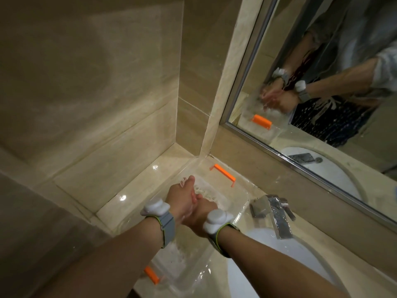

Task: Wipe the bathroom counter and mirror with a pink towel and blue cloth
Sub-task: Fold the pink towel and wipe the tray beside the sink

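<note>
My left hand (182,193) and my right hand (200,212) are pressed together over a clear plastic tub (243,191) that holds water with white froth. The left hand's fingers stretch forward towards the water. The right hand lies against the left palm, and its fingers are mostly hidden. Both wrists carry grey straps with white pods. The tub stands on the beige stone counter (137,186) in the corner, left of the mirror (318,61). The mirror reflects both hands held together. Neither a pink towel nor a blue cloth is in view.
The tub has orange handles at its far end (223,175) and its near end (151,275). A chrome faucet (278,214) stands right of the tub, above the white sink basin (279,257). Tiled walls close the counter at the left and back.
</note>
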